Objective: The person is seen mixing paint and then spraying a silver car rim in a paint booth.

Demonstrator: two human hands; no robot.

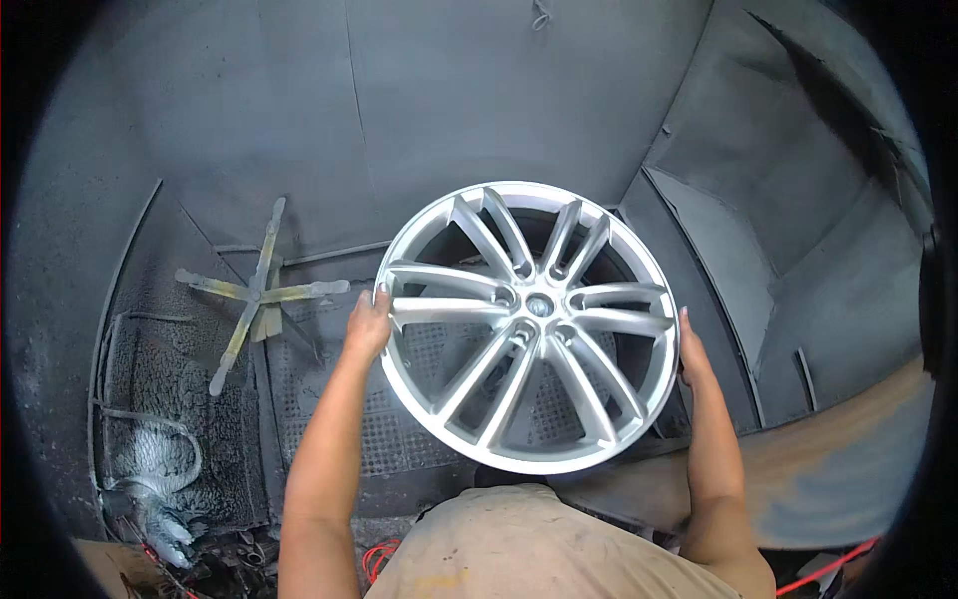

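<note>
A silver alloy wheel rim [541, 325] with paired spokes and a round centre cap hangs between my hands in front of my torso, its spoked face turned up toward me. My left hand [369, 323] grips its left edge, thumb on the outer lip and the other fingers hidden behind it. On the opposite side, my right hand [696, 351] presses against the right edge with fingers reaching up along it. To the left of the rim stands a cross-shaped stand [255, 296] with four flat arms, crusted with grey and yellowish paint.
Grey paint-coated walls [439, 110] enclose the space at the back and sides. A wire hook [540, 14] hangs at the top. Dark perforated panels [369, 439] lie beneath the rim. Red hose [828, 567] shows at lower right, and a silver-coated bundle [160, 459] sits at lower left.
</note>
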